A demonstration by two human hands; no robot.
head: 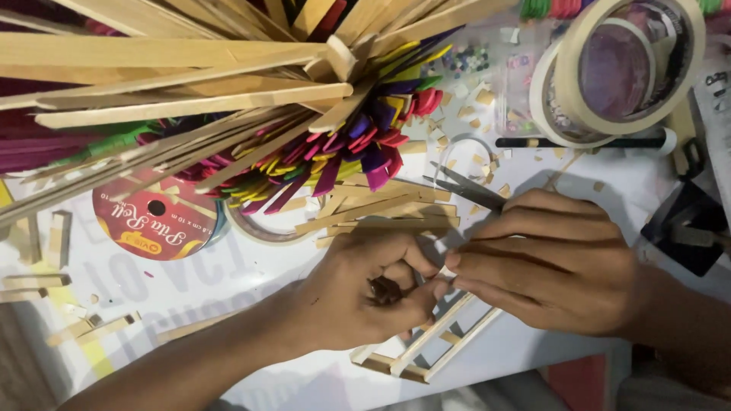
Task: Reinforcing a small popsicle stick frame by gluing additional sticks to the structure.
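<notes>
My left hand (pixel 373 293) and my right hand (pixel 548 262) meet over a small frame of thin wooden sticks (pixel 426 354) lying on the white table. Both hands pinch at the frame's upper end, fingertips touching around a small pale piece of wood (pixel 447 272). Most of the frame's top is hidden under my fingers. A pair of scissors (pixel 464 186) lies just behind my right hand, blades pointing left.
A big bundle of plain and coloured craft sticks (pixel 228 91) fans out close to the camera at the upper left. Rolls of masking tape (pixel 609 68) stand at the upper right, a red ribbon spool (pixel 156 217) at the left. Wood offcuts litter the table.
</notes>
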